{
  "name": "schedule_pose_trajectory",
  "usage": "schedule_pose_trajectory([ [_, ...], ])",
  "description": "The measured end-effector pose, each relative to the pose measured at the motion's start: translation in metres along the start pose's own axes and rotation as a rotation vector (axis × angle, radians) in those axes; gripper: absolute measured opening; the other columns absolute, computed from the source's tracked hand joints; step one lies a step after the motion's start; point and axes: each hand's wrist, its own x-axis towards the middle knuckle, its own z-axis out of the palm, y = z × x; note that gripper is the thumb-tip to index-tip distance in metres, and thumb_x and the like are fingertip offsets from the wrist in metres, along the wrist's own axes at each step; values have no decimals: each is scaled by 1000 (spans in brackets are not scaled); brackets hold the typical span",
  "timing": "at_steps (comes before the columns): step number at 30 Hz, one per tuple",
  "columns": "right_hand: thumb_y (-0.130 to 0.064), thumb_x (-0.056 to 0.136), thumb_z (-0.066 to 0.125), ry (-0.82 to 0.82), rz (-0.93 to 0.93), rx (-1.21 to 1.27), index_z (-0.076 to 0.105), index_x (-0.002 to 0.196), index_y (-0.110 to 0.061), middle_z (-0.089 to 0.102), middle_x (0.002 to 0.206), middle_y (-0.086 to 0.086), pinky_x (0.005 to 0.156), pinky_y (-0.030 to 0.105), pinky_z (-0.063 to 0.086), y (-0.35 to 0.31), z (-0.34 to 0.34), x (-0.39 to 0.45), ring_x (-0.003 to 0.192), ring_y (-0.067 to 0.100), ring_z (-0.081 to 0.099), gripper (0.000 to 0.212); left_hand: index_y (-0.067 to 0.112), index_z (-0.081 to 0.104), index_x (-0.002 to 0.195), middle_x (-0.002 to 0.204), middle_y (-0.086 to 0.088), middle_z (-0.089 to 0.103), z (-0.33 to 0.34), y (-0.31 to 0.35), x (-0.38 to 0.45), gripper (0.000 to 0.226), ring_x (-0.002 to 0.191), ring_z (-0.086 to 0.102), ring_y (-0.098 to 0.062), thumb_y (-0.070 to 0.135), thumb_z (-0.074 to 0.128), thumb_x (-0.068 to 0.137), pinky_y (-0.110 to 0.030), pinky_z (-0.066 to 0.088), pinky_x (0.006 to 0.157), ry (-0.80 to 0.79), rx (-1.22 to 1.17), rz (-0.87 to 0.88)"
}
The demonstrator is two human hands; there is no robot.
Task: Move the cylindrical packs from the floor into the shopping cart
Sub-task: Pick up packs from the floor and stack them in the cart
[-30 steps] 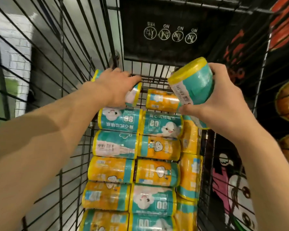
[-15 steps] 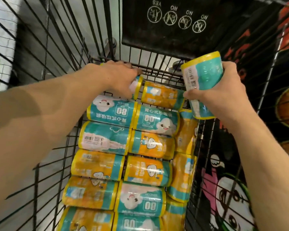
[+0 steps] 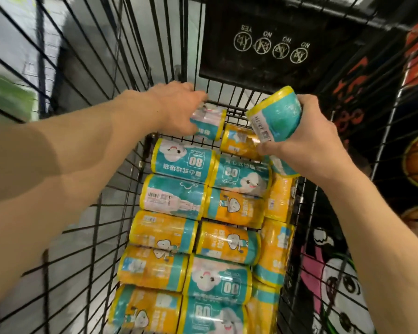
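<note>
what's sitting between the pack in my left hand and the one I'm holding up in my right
In the head view, an orange pack lies between the left hand's pack and the right hand's teal pack, at the far end of the cart.

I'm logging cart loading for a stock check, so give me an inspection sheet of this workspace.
Surface: black wire cart, its bottom hidden under rows of packs lying on their sides.
Job's things: teal and orange packs stacked in the cart; one teal pack at the far end under the left hand; another teal pack held up above the stack.
Clutter: nothing seen.
Grippers: left hand grips the far pack; right hand grips the raised pack.
Cables: nothing seen.
Surroundings: black flap with YES/NO icons at the cart's end; cartoon graphics on the right; grey floor on the left.
</note>
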Motion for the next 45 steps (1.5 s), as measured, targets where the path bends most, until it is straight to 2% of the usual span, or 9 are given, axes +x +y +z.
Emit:
schedule_pose_trajectory([
  [5, -41, 64, 90, -32, -152, -217, 33, 141, -30, 57, 123, -1, 89, 52, 54, -23, 7, -4, 109, 28, 60, 96, 23, 37, 146, 135, -11, 50, -12, -1, -20, 65, 127, 49, -34, 36, 66, 89, -52, 48, 100, -11, 17, -41],
  [11, -42, 72, 84, -122, -371, -526, 32, 147, -22, 55, 132, 9, 89, 46, 48, -57, 38, 0, 118, 38, 56, 94, 21, 45, 132, 111, -5, 48, -44, -8, -55, 42, 116, 54, -32, 27, 61, 94, -50, 51, 85, -2, 136, -108],
  [15, -38, 77, 79, -191, -458, -624, 27, 152, -21, 53, 138, 13, 98, 48, 46, -80, 67, 9, 124, 39, 53, 92, 22, 45, 136, 122, -8, 52, -71, -4, -79, 45, 118, 55, -32, 26, 60, 94, -47, 51, 83, 34, 250, -102],
  [19, -36, 81, 78, -242, -469, -682, 23, 154, -23, 48, 145, 13, 110, 53, 38, -94, 95, 16, 133, 38, 46, 92, 21, 44, 141, 130, -10, 53, -96, -4, -97, 50, 120, 55, -32, 17, 59, 93, -48, 54, 84, 103, 351, -30],
  [26, -27, 87, 72, -262, -388, -688, 13, 161, -22, 35, 157, 15, 119, 59, 26, -96, 105, 23, 145, 37, 33, 95, 22, 47, 138, 124, -9, 55, -101, -12, -118, 48, 114, 58, -32, 13, 58, 92, -45, 53, 82, 133, 363, 47],
  [31, -32, 88, 69, -281, -337, -673, 22, 158, -20, 42, 150, 15, 112, 57, 36, -90, 69, -5, 137, 38, 43, 85, 22, 46, 140, 123, -8, 54, -113, -8, -140, 50, 117, 56, -30, 13, 57, 93, -45, 53, 89, 135, 315, 30],
  [33, -36, 90, 68, -295, -283, -667, 22, 158, -21, 42, 150, 15, 110, 55, 38, -89, 40, -28, 136, 38, 44, 83, 21, 44, 143, 121, -8, 54, -118, -2, -156, 51, 116, 56, -30, 14, 56, 93, -41, 50, 85, 125, 286, 24],
  [39, -34, 90, 69, -253, -188, -609, 39, 146, -21, 52, 143, 9, 101, 48, 48, -96, -54, -129, 130, 35, 52, 65, 17, 41, 146, 125, -10, 54, -143, 24, -227, 51, 119, 55, -29, 25, 52, 96, -42, 52, 92, 116, 182, 12],
  [45, -40, 91, 66, -119, -103, -482, 44, 142, -21, 55, 139, 7, 99, 47, 49, -94, -114, -236, 127, 33, 54, 59, 24, 43, 142, 130, -5, 55, -155, 74, -297, 54, 124, 53, -27, 40, 57, 92, -46, 50, 98, 80, 207, 36],
])
